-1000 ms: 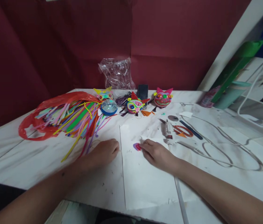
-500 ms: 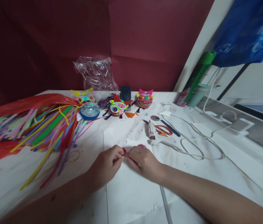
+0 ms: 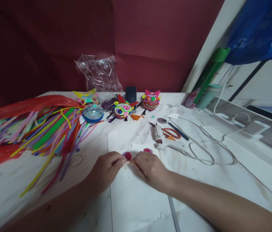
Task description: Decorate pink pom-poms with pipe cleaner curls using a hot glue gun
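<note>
A short pale strip [image 3: 126,163] shows between my two hands, its near end bent downward. The fingers of my right hand [image 3: 151,167] are pinched round its right part. My left hand [image 3: 109,166] is closed too, thumb and fingertips pressed together right beside the strip; what they grip is hidden. Just beyond my left fingertips is a small dark red and purple fuzzy piece [image 3: 127,156]. A similar pink and purple piece [image 3: 147,150] lies past my right knuckles. Both hands are over a white sheet [image 3: 138,203] on the table.
To the right lie a hot glue gun [image 3: 159,135], orange-handled scissors [image 3: 173,132] and a looping cable [image 3: 213,161]. Colourful pipe cleaners [image 3: 53,132] spread leftward. Behind are decorated animal heads [image 3: 122,109], a clear dome [image 3: 93,112] and a phone [image 3: 131,94].
My hands have drawn slightly apart, and the pale strip now shows between them. The red and purple pieces are less covered. The whole view has shifted a little.
</note>
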`<action>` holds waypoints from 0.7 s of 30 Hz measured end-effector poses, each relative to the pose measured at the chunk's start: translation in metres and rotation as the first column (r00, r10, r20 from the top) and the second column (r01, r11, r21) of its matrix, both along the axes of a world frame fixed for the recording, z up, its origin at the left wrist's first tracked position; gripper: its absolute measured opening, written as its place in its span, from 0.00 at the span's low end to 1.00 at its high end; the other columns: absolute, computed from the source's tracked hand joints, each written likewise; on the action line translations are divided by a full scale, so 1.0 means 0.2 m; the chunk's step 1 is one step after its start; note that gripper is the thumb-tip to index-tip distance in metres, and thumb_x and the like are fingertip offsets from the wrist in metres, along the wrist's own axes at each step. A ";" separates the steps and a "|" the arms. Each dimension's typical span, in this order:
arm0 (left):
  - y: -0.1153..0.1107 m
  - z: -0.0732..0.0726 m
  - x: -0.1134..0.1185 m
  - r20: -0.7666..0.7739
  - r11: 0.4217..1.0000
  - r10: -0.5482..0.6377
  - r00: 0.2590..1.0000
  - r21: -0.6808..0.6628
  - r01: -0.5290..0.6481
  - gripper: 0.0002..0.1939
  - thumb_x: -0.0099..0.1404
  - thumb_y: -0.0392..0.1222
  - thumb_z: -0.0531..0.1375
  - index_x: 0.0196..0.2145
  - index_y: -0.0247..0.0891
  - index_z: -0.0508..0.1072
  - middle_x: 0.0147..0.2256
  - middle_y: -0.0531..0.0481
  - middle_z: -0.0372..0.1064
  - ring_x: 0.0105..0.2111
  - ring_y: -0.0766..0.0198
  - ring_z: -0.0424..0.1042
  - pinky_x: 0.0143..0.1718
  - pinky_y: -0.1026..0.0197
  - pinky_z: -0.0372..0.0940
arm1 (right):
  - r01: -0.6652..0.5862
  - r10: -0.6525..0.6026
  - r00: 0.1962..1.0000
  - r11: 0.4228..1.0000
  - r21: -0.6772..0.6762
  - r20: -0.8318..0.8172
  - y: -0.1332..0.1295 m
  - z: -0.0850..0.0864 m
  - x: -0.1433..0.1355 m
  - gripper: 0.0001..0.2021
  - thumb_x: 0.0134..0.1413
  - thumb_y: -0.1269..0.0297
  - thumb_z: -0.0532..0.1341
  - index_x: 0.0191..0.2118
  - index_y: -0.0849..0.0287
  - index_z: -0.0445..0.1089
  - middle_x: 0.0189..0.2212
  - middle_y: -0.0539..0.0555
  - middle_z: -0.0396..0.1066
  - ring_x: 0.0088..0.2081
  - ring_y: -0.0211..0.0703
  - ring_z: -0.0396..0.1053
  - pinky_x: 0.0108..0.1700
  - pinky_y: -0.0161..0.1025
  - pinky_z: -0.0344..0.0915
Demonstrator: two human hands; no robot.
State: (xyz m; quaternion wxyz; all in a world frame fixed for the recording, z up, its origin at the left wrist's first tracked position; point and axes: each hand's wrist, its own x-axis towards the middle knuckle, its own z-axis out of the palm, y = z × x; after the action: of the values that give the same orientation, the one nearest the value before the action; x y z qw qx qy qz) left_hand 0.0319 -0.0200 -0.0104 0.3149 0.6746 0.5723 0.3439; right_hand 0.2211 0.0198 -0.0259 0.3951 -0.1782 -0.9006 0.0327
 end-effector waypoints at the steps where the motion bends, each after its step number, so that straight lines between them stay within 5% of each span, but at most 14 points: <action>1: 0.01 0.00 -0.01 0.012 0.999 -0.030 0.999 -0.035 0.030 0.13 0.58 0.47 0.54 0.24 0.37 0.72 0.22 0.52 0.66 0.25 0.66 0.65 0.28 0.64 0.58 | -0.019 0.019 1.000 1.000 0.002 0.002 0.00 0.00 0.00 0.13 0.64 0.72 0.50 0.28 0.60 0.64 0.22 0.54 0.68 0.25 0.40 0.64 0.28 0.35 0.61; 4: 0.02 -0.03 -0.02 0.203 0.944 -0.124 0.971 -0.276 0.178 0.13 0.54 0.49 0.58 0.22 0.36 0.71 0.16 0.56 0.61 0.18 0.69 0.59 0.22 0.65 0.53 | -0.090 0.090 0.996 0.996 -0.011 0.013 0.00 0.01 0.01 0.12 0.65 0.72 0.49 0.31 0.60 0.65 0.23 0.54 0.68 0.26 0.40 0.63 0.29 0.36 0.62; 7: 0.02 -0.07 -0.02 0.433 0.858 -0.095 0.897 -0.421 0.294 0.14 0.50 0.50 0.63 0.21 0.36 0.69 0.15 0.58 0.59 0.16 0.71 0.56 0.21 0.66 0.52 | -0.146 0.147 0.989 0.988 -0.049 0.022 -0.01 0.03 0.01 0.11 0.65 0.71 0.48 0.33 0.60 0.65 0.25 0.55 0.69 0.28 0.41 0.63 0.32 0.36 0.63; 13: 0.00 -0.12 0.00 0.690 0.837 -0.024 0.723 -0.381 0.392 0.20 0.44 0.52 0.70 0.20 0.36 0.66 0.16 0.58 0.59 0.16 0.74 0.54 0.19 0.67 0.50 | -0.216 0.215 0.976 0.973 -0.087 -0.020 -0.04 0.06 0.00 0.12 0.66 0.69 0.47 0.33 0.58 0.63 0.25 0.55 0.70 0.28 0.42 0.64 0.33 0.38 0.64; 21: 0.00 -0.10 0.02 0.693 0.872 -0.006 0.721 -0.350 0.343 0.25 0.42 0.59 0.70 0.19 0.36 0.66 0.13 0.60 0.54 0.14 0.75 0.51 0.18 0.66 0.49 | -0.181 0.161 0.980 0.965 -0.192 -0.114 -0.04 0.06 0.00 0.11 0.66 0.67 0.50 0.33 0.58 0.65 0.25 0.54 0.70 0.28 0.39 0.66 0.31 0.35 0.66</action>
State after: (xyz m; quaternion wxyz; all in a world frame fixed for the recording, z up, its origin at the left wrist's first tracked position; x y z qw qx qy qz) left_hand 0.0362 -0.0191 -0.0312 0.6802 0.4635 0.4153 0.3874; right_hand 0.2204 0.0113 -0.0134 0.4144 -0.1371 -0.8842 0.1663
